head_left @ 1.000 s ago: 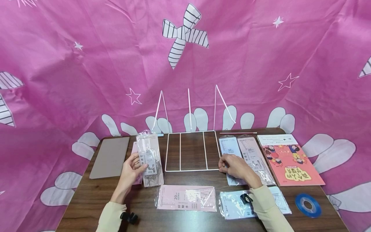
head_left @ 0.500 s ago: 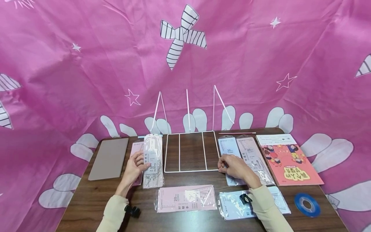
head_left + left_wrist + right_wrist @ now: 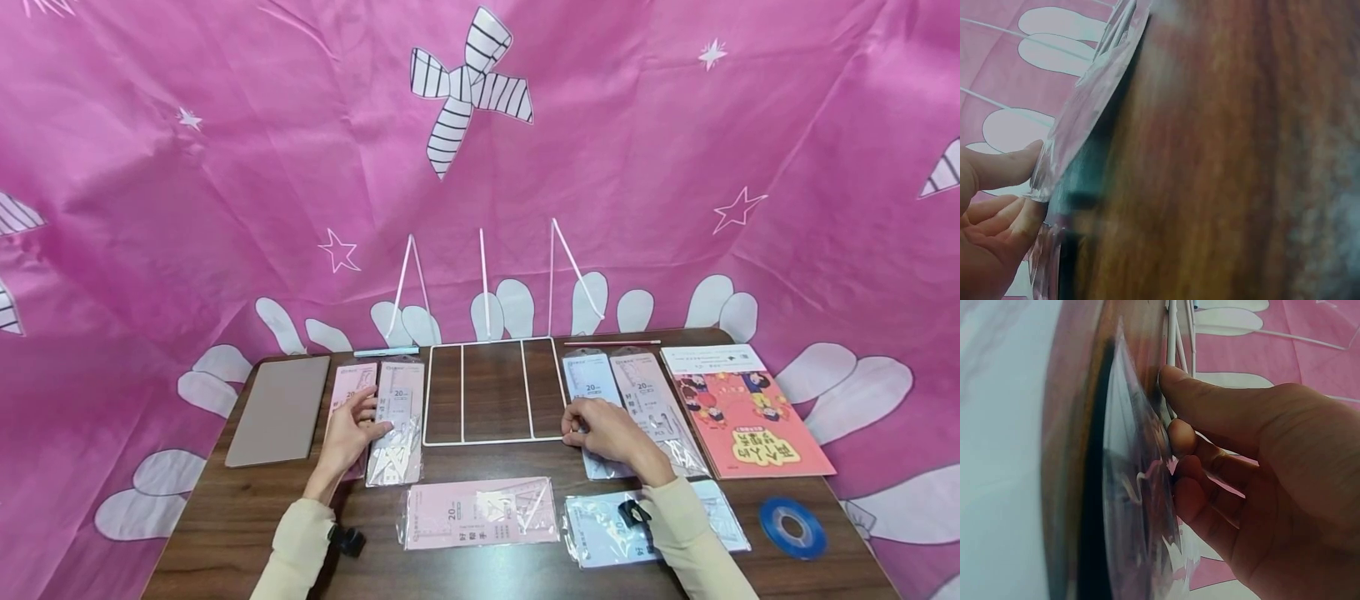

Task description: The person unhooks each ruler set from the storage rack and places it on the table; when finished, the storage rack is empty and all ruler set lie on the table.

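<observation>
My left hand (image 3: 345, 437) pinches the left edge of a pale pink ruler set packet (image 3: 401, 396), which lies lengthwise left of the white wire rack (image 3: 463, 400). In the left wrist view the thumb (image 3: 1013, 165) lies over the edge of the clear packet (image 3: 1079, 119), with the fingers at its underside. A second pink packet (image 3: 356, 375) lies partly under that hand. My right hand (image 3: 609, 429) grips the rack's near right corner, fingers curled, over a blue ruler set packet (image 3: 591, 375). White wire shows between its thumb and index fingertip in the right wrist view.
Another pink packet (image 3: 652, 400) and a red book (image 3: 750, 417) lie at right. Pink (image 3: 442, 517) and blue (image 3: 600, 533) packets lie crosswise in front. Blue tape (image 3: 792, 529), a grey notebook (image 3: 277, 408), a light blue pen (image 3: 386, 351) and a dark red stick (image 3: 611, 342) surround them.
The left hand has brought its packet down flat onto the table and slightly right, beside the rack; the pen behind it now shows. The right hand has stayed at the rack's corner.
</observation>
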`<state>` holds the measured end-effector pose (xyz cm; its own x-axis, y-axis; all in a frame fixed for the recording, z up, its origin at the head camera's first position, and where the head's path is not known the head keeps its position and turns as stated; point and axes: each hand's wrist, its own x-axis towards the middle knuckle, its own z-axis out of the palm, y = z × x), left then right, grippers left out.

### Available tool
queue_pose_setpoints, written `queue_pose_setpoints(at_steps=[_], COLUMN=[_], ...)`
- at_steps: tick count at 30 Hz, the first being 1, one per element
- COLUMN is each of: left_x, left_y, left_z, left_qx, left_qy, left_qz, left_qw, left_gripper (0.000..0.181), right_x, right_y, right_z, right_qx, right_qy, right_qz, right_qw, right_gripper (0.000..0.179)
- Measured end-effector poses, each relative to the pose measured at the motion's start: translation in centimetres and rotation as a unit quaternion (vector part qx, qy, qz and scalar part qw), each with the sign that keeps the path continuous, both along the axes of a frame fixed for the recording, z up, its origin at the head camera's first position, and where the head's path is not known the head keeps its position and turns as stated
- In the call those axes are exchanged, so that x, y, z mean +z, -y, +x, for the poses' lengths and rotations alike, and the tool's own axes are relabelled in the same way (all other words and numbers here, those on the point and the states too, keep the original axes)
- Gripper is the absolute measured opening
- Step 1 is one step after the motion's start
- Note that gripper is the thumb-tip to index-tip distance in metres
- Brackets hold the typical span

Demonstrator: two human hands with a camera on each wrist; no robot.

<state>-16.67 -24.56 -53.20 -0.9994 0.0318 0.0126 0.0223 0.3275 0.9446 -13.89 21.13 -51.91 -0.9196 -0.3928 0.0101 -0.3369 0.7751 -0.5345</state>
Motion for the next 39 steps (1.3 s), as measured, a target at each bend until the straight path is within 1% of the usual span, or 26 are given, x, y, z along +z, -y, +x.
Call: queue_pose_setpoints(at_steps=[3, 6, 10, 13, 16, 18, 22, 25, 27, 32, 34, 37, 39], left_x=[0.0, 0.1, 0.4, 0.6, 0.8, 1.0, 1.2, 1.5, 1.7, 2.2, 2.4, 2.7, 2.8], left_y=[-0.1, -0.3, -0.6, -0.6, -0.7, -0.9, -1.3, -1.9, -2.4, -3.7, -4.1, -4.8, -5.3], left_z=[0.0, 0.1, 0.4, 0.6, 0.7, 0.8, 0.8, 0.7, 0.7, 0.7, 0.7, 0.9, 1.0], left_qx=[0.005, 0.004, -0.005, -0.003, 0.001, 0.004, 0.003, -0.006, -0.014, -0.026, -0.029, -0.041, -0.047], left_qy=[-0.02, -0.047, -0.078, -0.1, -0.118, -0.127, -0.142, -0.154, -0.16, -0.153, -0.148, -0.15, -0.152], left_qz=[-0.039, -0.081, -0.129, -0.169, -0.195, -0.196, -0.174, -0.156, -0.155, -0.177, -0.18, -0.183, -0.199], left_qw=[0.999, 0.9957, 0.9886, 0.9805, 0.9738, 0.9723, 0.9744, 0.9755, 0.9748, 0.972, 0.972, 0.9708, 0.967], left_gripper=[0.077, 0.077, 0.076, 0.071, 0.065, 0.061, 0.051, 0.041, 0.036, 0.033, 0.033, 0.033, 0.034], right_x=[-0.1, -0.1, 0.0, 0.0, 0.1, 0.1, 0.0, -0.1, -0.1, -0.1, 0.0, 0.2, 0.4], right_y=[0.0, 0.0, 0.0, 0.0, 0.0, 0.0, 0.0, 0.0, 0.1, 0.3, 0.4, 0.4, 0.4], right_z=[0.0, 0.1, 0.1, 0.1, 0.1, 0.1, 0.0, -0.1, -0.2, -0.3, -0.4, -0.3, -0.3], right_qx=[0.0, -0.001, -0.002, -0.002, -0.002, -0.003, -0.005, -0.009, -0.01, -0.012, -0.011, -0.006, -0.009], right_qy=[0.002, 0.002, 0.0, 0.001, 0.001, 0.0, 0.0, 0.001, 0.001, 0.004, 0.006, 0.007, 0.007], right_qz=[0.001, 0.0, 0.0, 0.002, 0.003, 0.006, 0.01, 0.01, 0.01, 0.012, 0.011, 0.003, -0.001], right_qw=[1.0, 1.0, 1.0, 1.0, 1.0, 1.0, 0.9999, 0.9999, 0.9999, 0.9998, 0.9999, 0.9999, 0.9999], right_gripper=[0.022, 0.022, 0.022, 0.022, 0.022, 0.022, 0.022, 0.022, 0.022, 0.021, 0.021, 0.02, 0.019])
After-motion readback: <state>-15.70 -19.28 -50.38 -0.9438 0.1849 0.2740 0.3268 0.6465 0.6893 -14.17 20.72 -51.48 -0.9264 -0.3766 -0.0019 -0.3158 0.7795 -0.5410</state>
